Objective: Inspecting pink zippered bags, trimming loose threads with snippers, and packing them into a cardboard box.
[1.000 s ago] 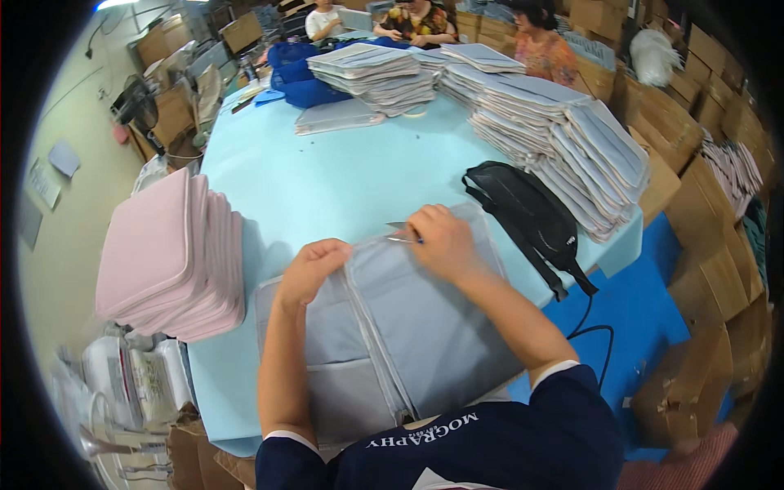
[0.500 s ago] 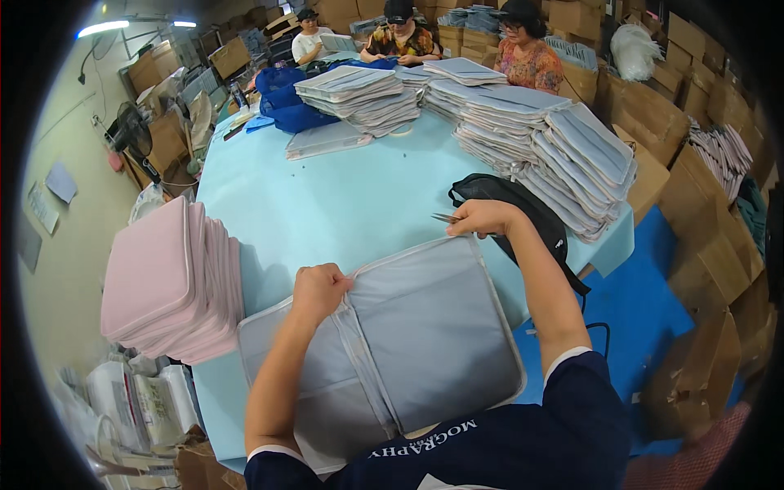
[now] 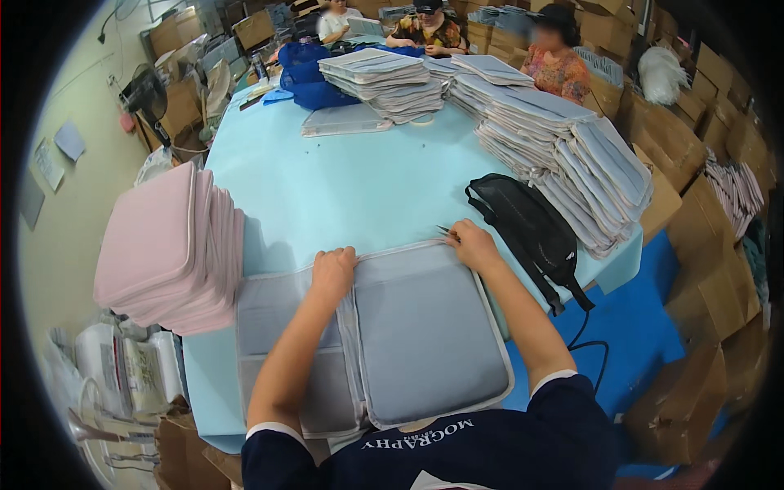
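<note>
Lowered since half a second ago, the right grip point(image 3: 471, 243) — curled around small scissors point(image 3: 444, 232) — now meets the upper right corner of a gray case point(image 3: 433, 327) in the head view. The left grip point(image 3: 333, 273) pinches its far edge near the fold. The case lies open on the pale blue tabletop point(image 3: 359, 188), between stacked pink cases point(image 3: 147, 245) and a black bag point(image 3: 527, 220) — three people point(image 3: 559, 73) beyond.

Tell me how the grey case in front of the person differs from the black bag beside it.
The grey case is pale, while the black bag is dark. The case lies spread in two broad, flat halves; the bag is narrower, with straps. The left hand grips the case's far edge, whereas no hand holds the bag. Both rest at least partly on the light-blue table.
</note>
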`<state>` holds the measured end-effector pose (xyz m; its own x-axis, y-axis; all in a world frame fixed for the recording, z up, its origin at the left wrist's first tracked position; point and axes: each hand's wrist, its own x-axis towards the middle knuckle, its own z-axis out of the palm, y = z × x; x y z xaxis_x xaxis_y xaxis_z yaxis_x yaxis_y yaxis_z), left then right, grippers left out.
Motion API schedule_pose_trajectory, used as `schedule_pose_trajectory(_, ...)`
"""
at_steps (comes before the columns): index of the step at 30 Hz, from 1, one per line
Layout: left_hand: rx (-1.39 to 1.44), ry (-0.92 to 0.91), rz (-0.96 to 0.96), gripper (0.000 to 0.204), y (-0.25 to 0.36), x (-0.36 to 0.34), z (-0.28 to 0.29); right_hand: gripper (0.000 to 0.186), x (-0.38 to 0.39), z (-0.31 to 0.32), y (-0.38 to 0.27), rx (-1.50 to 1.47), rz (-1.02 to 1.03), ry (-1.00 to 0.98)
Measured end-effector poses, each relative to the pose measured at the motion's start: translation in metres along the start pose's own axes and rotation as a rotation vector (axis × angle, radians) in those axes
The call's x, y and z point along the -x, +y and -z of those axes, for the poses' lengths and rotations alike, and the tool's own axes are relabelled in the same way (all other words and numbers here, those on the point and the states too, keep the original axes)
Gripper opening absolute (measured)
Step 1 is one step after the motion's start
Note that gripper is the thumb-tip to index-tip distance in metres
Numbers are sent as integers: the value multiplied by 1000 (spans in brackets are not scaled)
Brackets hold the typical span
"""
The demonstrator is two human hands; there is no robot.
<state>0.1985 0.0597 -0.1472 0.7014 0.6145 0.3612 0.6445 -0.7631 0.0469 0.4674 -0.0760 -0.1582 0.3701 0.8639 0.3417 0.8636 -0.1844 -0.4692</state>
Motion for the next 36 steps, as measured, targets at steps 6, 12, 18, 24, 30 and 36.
schedule_pose_trajectory(6, 280, -297, 87, 27, 1, -17, 12, 23, -2, 20, 8, -150, 16, -209)
schedule_pose_trajectory(12, 207, -358, 15, 26, -4, -24, 17, 15, -7, 14, 7, 65, 106, -126)
schedule_pose_trajectory(18, 178, -200, -36, 19, -9, -22, 1, 12, -12, 13, 14, 108, 150, -165)
schedule_pose_trajectory(24, 487, -420, 184, 23, -7, -35, 11, 14, -9, 22, 2, 80, 24, -167)
schedule_pose_trajectory(30, 476, -577, 182, 24, -9, -46, 10, 12, -10, 21, 2, 26, 32, -224)
schedule_pose_trajectory(36, 422, -547, 167, 17, 0, -35, 9, 6, -8, 17, 6, 63, 31, -207)
